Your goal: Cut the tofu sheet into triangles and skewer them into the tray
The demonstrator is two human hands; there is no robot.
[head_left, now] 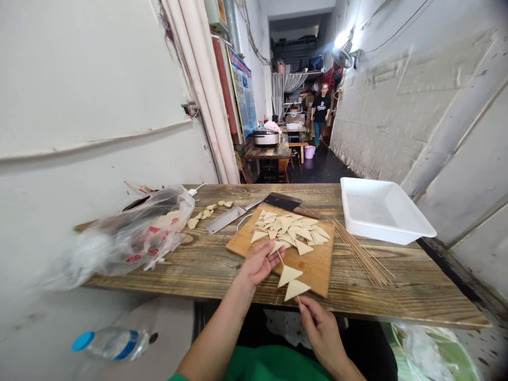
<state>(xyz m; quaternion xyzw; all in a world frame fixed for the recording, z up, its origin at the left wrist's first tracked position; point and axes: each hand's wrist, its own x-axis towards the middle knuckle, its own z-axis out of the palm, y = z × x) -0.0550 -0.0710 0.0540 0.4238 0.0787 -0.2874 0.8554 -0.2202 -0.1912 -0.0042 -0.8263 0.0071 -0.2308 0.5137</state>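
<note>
My right hand [320, 324] is closed on the lower end of a thin wooden skewer [281, 258]. Two pale, flat triangular slices [296, 289] are threaded on it, in front of the cutting board's near edge. At the skewer's upper end, my left hand [260, 264] pinches another pale triangular slice [277, 246] between thumb and fingers. Whether the tip has pierced that slice is hard to see. Just beyond the left hand, a loose pile of similar triangular slices [291, 226] covers the far part of the wooden cutting board [317, 272].
Right of the board lie several bare skewers [363, 256] and a white plastic tray [387, 209]. A cleaver [228, 219] and a dark, wide-bladed tool [282, 201] lie behind it. A plastic bag [159, 233] occupies the table's left end. Two people [320, 111] are in the background.
</note>
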